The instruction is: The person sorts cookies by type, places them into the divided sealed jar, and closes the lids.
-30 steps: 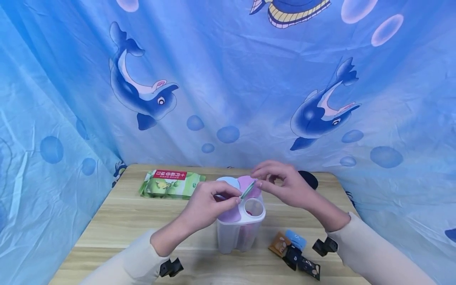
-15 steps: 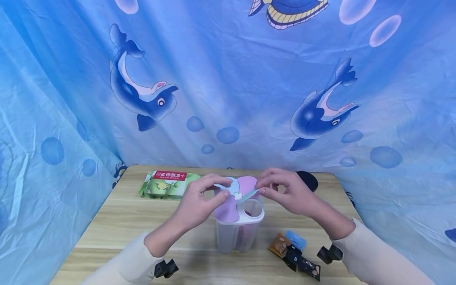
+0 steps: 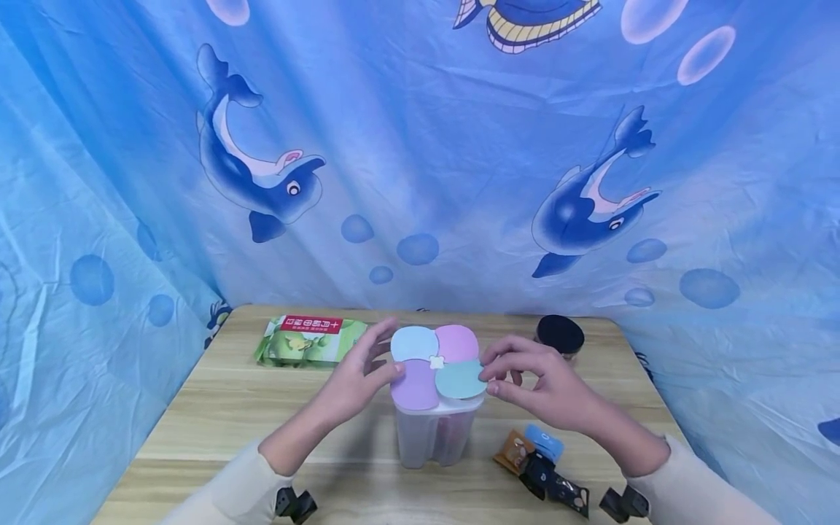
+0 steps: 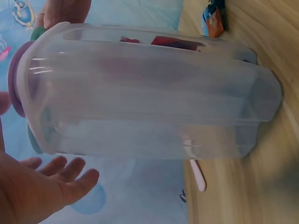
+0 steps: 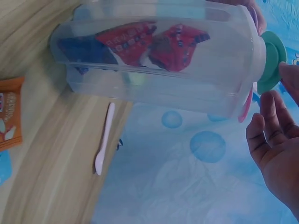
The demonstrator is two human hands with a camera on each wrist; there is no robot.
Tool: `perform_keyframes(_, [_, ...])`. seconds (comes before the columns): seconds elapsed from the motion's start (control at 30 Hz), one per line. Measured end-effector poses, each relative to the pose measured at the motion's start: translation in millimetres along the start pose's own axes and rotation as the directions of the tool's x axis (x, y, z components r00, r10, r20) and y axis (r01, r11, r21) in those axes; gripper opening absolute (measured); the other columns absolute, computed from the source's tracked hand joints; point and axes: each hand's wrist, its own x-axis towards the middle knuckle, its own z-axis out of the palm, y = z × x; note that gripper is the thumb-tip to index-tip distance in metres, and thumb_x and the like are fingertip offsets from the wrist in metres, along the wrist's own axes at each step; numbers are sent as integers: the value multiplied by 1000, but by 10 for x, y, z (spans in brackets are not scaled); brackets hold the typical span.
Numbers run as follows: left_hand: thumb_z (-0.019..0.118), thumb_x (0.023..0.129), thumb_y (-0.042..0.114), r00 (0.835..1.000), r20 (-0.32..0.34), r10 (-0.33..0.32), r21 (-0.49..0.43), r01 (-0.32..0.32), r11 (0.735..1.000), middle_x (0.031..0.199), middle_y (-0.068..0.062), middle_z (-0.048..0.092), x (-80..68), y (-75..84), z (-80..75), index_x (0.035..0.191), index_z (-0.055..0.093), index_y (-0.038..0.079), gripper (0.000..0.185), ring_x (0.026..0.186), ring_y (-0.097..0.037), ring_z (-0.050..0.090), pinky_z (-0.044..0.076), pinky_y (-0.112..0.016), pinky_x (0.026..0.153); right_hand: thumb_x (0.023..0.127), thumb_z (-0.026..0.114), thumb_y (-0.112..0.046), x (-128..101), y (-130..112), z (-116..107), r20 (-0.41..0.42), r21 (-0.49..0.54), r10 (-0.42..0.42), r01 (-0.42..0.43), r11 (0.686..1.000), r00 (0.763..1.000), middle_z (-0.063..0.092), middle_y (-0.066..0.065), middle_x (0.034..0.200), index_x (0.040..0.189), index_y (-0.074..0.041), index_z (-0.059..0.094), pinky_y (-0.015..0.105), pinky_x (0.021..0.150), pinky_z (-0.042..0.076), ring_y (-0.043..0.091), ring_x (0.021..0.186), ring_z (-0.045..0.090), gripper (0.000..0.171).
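A clear plastic storage canister (image 3: 420, 437) with a white top stands upright. Its four-petal cover has a blue lid (image 3: 415, 343), a pink lid (image 3: 457, 343), a purple lid (image 3: 415, 385) and a green lid (image 3: 461, 379). My right hand (image 3: 541, 379) holds the green lid's outer edge between thumb and fingers; this lid sits slightly raised in the right wrist view. My left hand (image 3: 357, 379) is beside the purple and blue lids, fingers loosely spread, thumb near the purple lid's edge. Red snack packets (image 5: 173, 49) and a dark blue packet (image 5: 86, 51) show through the canister wall.
A green wipes pack (image 3: 311, 341) lies at the back left. Behind my right hand stands a black-lidded jar (image 3: 560, 334). Orange (image 3: 514, 450), blue (image 3: 544, 442) and black packets (image 3: 554, 483) lie front right. A pink spoon (image 5: 105, 140) rests behind the canister.
The green lid has swung from a steep tilt to nearly flat over its round opening, guided by my right hand. My left hand has let go of it and moved left.
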Motion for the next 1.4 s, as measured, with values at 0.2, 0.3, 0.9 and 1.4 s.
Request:
perform_keyframes(0.2, [69,98,24,997,53,47,29,-49,998,160,-14,39,-27,-78,-3,162,27,13,78,147,-39,39,35,-60,118,95,74,-9,-56,27,45,14,21,19,-19,1000,1000,65,-1,120,108,-26,77,25,65,54,10,90,61,21])
perform_keyframes(0.3, [68,98,25,997,56,62,31,-64,997,160,-15,41,-33,-102,-5,162,27,13,77,147,-39,40,36,-61,117,95,73,-8,-65,42,80,-4,42,26,-26,999,1000,65,-1,120,107,-25,77,26,67,53,11,92,61,22])
perform_keyframes(0.9, [69,96,33,983,162,84,-71,-73,995,160,-16,37,-41,-237,-51,165,16,17,88,147,-41,38,42,-57,114,97,71,-16,97,358,182,210,436,210,-284,854,955,27,12,168,165,-19,19,50,114,43,39,152,31,85])
perform_keyframes(1.4, [71,96,32,981,157,112,-118,-94,989,164,-17,30,-41,-270,-14,165,17,19,89,151,-43,28,49,-53,109,91,76,-16,198,296,116,256,366,211,-297,882,943,32,12,165,163,-14,24,42,106,51,42,147,37,89])
